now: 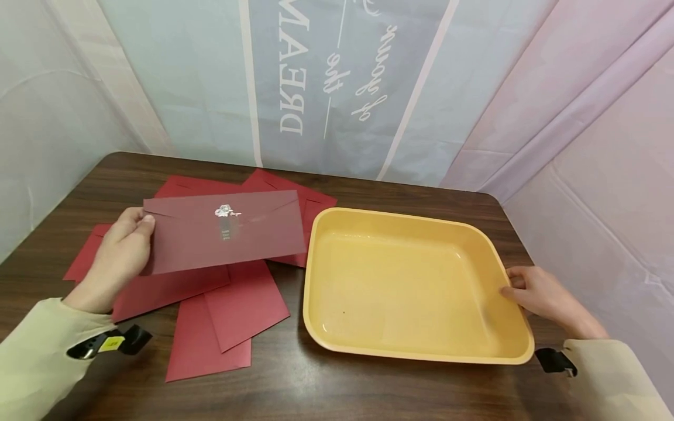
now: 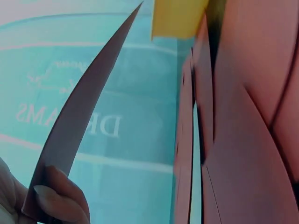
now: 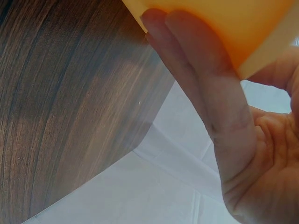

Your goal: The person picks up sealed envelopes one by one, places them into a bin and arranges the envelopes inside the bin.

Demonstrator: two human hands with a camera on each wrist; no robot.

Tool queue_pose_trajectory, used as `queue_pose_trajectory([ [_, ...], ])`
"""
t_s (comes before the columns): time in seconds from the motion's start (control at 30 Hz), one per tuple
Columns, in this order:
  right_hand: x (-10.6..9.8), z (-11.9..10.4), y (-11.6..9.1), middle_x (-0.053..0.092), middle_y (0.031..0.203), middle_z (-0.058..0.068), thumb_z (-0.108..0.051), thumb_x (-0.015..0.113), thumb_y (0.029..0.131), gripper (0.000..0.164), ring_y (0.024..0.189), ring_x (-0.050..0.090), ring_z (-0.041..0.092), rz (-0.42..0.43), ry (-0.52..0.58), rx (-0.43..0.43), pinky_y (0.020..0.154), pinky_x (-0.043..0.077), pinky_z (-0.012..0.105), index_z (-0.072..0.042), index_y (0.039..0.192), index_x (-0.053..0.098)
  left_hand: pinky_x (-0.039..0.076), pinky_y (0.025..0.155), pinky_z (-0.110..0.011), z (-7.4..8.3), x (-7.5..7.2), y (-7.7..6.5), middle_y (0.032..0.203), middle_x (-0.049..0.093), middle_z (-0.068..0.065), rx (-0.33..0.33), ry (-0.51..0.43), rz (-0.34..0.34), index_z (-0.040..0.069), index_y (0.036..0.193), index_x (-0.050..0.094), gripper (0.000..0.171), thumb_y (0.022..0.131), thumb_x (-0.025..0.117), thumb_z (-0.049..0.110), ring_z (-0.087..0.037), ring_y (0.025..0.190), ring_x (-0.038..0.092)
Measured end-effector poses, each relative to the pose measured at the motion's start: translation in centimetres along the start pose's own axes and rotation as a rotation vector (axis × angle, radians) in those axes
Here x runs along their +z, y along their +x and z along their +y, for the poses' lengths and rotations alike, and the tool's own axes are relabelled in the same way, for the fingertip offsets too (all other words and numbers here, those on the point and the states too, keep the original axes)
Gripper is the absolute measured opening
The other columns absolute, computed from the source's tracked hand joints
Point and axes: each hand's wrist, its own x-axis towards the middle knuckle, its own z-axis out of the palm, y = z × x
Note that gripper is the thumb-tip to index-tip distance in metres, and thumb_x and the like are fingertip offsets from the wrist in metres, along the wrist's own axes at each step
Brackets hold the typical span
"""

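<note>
My left hand [image 1: 129, 240] pinches a dark red envelope [image 1: 263, 231] by its left end, thumb on the face towards me. The envelope bears a small silver flower print and is held above a spread of red envelopes [image 1: 247, 310]. In the left wrist view this envelope [image 2: 88, 98] is seen nearly edge-on, apart from the others. With my right hand [image 1: 542, 298] I grip the right wall of a yellow plastic tray [image 1: 400, 286], thumb inside the rim. The right wrist view shows fingers [image 3: 210, 84] lying along the outside of its wall.
The dark wooden table [image 1: 358, 386] has rounded far corners. Behind it hangs a pale curtain [image 1: 210, 76] with white lettering, and fabric [image 1: 621, 193] also borders the right side. The tray stands just right of the spread envelopes, its near rim facing me.
</note>
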Motion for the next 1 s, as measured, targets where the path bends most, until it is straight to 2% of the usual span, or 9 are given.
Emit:
queue_pose_trajectory([
  [0.1,-0.1,0.0,0.0,0.070,0.090,0.026,-0.010,0.061,0.090,0.042,0.062,0.067,0.016,-0.001,0.004,0.004,0.052,0.054,0.029,0.021,0.117,0.051,0.033,0.070,-0.032,0.8,0.5,0.0,0.107,0.044,-0.030,0.025,-0.018,-0.051,-0.014,0.130,0.031,0.047,0.105,0.018,0.024,-0.033,0.093,0.043],
  [0.17,-0.1,-0.1,0.1,0.070,0.092,0.026,-0.011,0.061,0.090,0.044,0.063,0.067,0.016,-0.002,0.003,0.009,0.053,0.054,0.029,0.020,0.118,0.051,0.030,0.074,-0.033,1.2,0.8,-0.1,0.109,0.042,-0.030,0.042,-0.033,-0.088,-0.014,0.128,0.031,0.046,0.105,0.018,0.023,-0.036,0.098,0.040],
  [0.23,-0.2,-0.3,0.2,0.070,0.093,0.027,-0.012,0.062,0.090,0.044,0.064,0.068,0.016,-0.004,0.003,0.010,0.053,0.054,0.029,0.020,0.118,0.051,0.030,0.073,-0.033,1.7,1.1,-0.2,0.107,0.043,-0.027,0.052,-0.041,-0.120,-0.012,0.125,0.032,0.043,0.105,0.017,0.023,-0.032,0.096,0.041],
  [0.3,-0.2,-0.4,0.3,0.070,0.093,0.027,-0.013,0.062,0.090,0.045,0.064,0.068,0.016,-0.007,0.001,0.010,0.054,0.054,0.029,0.020,0.119,0.051,0.030,0.072,-0.032,2.2,1.4,-0.4,0.102,0.043,-0.023,0.058,-0.062,-0.160,-0.009,0.119,0.033,0.040,0.105,0.016,0.024,-0.028,0.093,0.042],
  [0.4,-0.2,-0.5,0.4,0.070,0.093,0.027,-0.012,0.062,0.090,0.045,0.064,0.068,0.017,-0.006,-0.003,0.008,0.053,0.054,0.029,0.020,0.118,0.051,0.030,0.072,-0.030,2.9,1.9,-0.6,0.097,0.042,-0.016,0.061,-0.099,-0.220,-0.006,0.116,0.033,0.038,0.105,0.015,0.026,-0.022,0.091,0.040],
  [0.47,-0.2,-0.5,0.4,0.070,0.092,0.027,-0.012,0.062,0.090,0.045,0.064,0.067,0.017,-0.005,-0.005,0.009,0.053,0.054,0.029,0.021,0.118,0.051,0.029,0.073,-0.030,3.4,2.4,-0.8,0.097,0.039,-0.015,0.065,-0.122,-0.251,-0.006,0.117,0.032,0.038,0.105,0.015,0.026,-0.023,0.094,0.038],
  [0.77,-0.1,-0.3,0.2,0.070,0.091,0.027,-0.012,0.062,0.089,0.045,0.064,0.068,0.017,0.001,-0.004,0.015,0.053,0.054,0.029,0.021,0.118,0.050,0.037,0.073,-0.030,5.6,4.2,-0.8,0.103,0.047,-0.017,0.100,-0.113,-0.295,-0.008,0.124,0.033,0.038,0.106,0.022,0.023,-0.022,0.093,0.046],
  [1.0,0.0,-0.1,0.0,0.070,0.090,0.027,-0.011,0.063,0.088,0.044,0.066,0.068,0.018,0.016,-0.011,0.004,0.053,0.053,0.028,0.021,0.116,0.052,0.045,0.073,-0.028,6.9,5.5,-0.7,0.114,0.057,-0.020,0.114,-0.196,-0.354,-0.005,0.127,0.034,0.036,0.106,0.028,0.023,-0.013,0.085,0.057],
])
